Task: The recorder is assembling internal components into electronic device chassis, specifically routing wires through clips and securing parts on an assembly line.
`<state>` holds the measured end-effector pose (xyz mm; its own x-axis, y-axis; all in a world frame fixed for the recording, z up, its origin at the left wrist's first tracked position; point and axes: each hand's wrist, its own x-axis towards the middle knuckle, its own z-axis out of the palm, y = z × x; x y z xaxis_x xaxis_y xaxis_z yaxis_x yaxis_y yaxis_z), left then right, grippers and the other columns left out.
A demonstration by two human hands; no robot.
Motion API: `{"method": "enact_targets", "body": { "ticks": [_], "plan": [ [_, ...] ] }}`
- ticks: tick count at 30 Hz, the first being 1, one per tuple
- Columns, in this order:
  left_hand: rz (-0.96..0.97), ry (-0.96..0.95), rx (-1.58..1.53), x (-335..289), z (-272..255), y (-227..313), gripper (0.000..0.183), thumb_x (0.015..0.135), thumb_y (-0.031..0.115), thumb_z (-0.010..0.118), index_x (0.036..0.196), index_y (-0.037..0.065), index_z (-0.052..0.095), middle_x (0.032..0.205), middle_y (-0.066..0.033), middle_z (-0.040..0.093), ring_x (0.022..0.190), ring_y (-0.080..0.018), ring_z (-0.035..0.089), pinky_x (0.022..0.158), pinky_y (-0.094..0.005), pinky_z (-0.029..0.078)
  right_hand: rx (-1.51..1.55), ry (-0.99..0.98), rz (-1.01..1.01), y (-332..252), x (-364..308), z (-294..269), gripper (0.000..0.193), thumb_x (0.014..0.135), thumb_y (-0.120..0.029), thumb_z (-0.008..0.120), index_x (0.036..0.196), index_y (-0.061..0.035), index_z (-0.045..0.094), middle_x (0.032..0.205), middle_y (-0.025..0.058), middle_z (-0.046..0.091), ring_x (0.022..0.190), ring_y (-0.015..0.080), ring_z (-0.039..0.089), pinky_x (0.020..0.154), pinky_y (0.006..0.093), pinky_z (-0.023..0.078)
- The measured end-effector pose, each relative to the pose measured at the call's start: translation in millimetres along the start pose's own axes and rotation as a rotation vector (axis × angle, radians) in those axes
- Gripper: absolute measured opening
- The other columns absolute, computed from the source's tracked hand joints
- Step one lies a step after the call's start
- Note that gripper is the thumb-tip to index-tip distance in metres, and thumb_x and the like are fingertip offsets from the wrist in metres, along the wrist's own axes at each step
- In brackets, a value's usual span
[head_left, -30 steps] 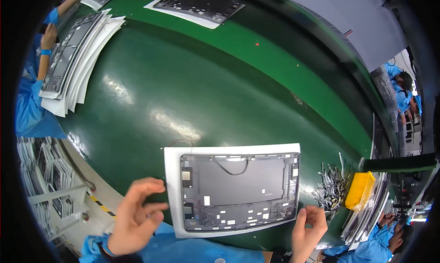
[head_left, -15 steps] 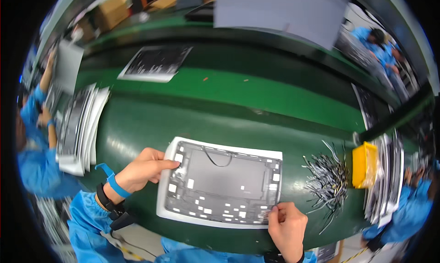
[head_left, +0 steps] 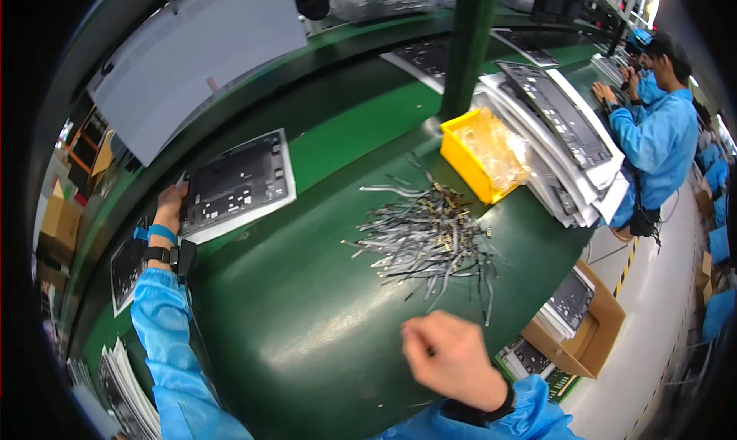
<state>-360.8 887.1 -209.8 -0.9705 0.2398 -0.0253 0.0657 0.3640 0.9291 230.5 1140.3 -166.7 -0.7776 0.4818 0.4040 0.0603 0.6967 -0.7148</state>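
Observation:
A flat black panel with white patches (head_left: 235, 181) lies on a white backing sheet (head_left: 281, 202) over the bright green strip at the far left. My left hand (head_left: 170, 207), arm stretched out, grips the panel's left edge; its fingertips are partly hidden. Over the near part of the table my right hand (head_left: 451, 357) is closed, its fingers curled in. Whether anything is inside that hand cannot be seen. Just beyond it lies a loose heap of thin grey and black flat cables (head_left: 430, 237), apart from the hand.
A yellow bin (head_left: 467, 160) with clear plastic stands behind the heap, beside a green post (head_left: 466, 52) and stacked panels (head_left: 564, 125). A cardboard box (head_left: 591, 325) sits below the right edge. Another person (head_left: 656, 133) works at the right.
My view has turned right. The panel has moved from in front of me to the far left, still in my left hand. My right hand has come off its lower right corner.

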Motion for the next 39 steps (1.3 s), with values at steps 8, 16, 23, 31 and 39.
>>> {"method": "enact_targets", "body": {
  "ticks": [8,16,23,31,39],
  "plan": [
    [0.745,0.428,0.993,-35,101,92,0.03,0.087,0.015,0.068,0.115,0.003,0.065,0.115,-0.0195,0.067,0.116,-0.0433,0.059,0.099,-0.0526,0.049,-0.472,0.628,0.184,71,50,-160,0.007,0.09,-0.002,0.069,0.086,0.0033,0.069,0.068,0.0086,0.064,0.059,0.0141,0.059,0.059,0.0298,0.047],
    [1.024,-0.395,0.231,-298,259,198,0.005,0.081,0.008,0.068,0.085,0.006,0.066,0.082,-0.0118,0.066,0.083,-0.0322,0.063,0.076,-0.0437,0.051,-0.019,0.462,0.716,129,98,-240,0.058,0.099,-0.043,0.068,0.077,0.0106,0.071,0.059,0.0108,0.065,0.042,0.0147,0.058,0.038,0.0274,0.041],
    [0.751,-0.91,-0.132,-352,369,261,0.02,0.089,0.017,0.065,0.09,-0.002,0.068,0.073,-0.013,0.069,0.066,-0.0267,0.069,0.067,-0.0418,0.055,0.168,0.599,0.706,130,120,-218,0.029,0.095,-0.02,0.073,0.079,0.0044,0.068,0.059,0.0048,0.061,0.04,0.009,0.048,0.036,0.0244,0.031],
    [-0.294,-1.25,-0.414,-350,497,308,0.041,0.101,0.031,0.061,0.119,-0.006,0.057,0.097,-0.0194,0.067,0.067,-0.0258,0.073,0.055,-0.0347,0.064,0.338,0.52,0.519,114,112,-177,0.03,0.101,-0.02,0.069,0.08,0.0006,0.066,0.061,0.0021,0.061,0.043,0.0064,0.051,0.038,0.0216,0.036],
    [-0.034,-1.175,-0.436,-338,490,311,0.028,0.099,0.015,0.058,0.11,-0.009,0.063,0.097,-0.0165,0.069,0.081,-0.0238,0.072,0.068,-0.0364,0.064,0.439,0.498,0.6,113,98,-158,0.034,0.102,-0.028,0.069,0.097,0.0057,0.07,0.067,0.0093,0.066,0.05,0.0139,0.061,0.044,0.0239,0.046]
  ]
}}
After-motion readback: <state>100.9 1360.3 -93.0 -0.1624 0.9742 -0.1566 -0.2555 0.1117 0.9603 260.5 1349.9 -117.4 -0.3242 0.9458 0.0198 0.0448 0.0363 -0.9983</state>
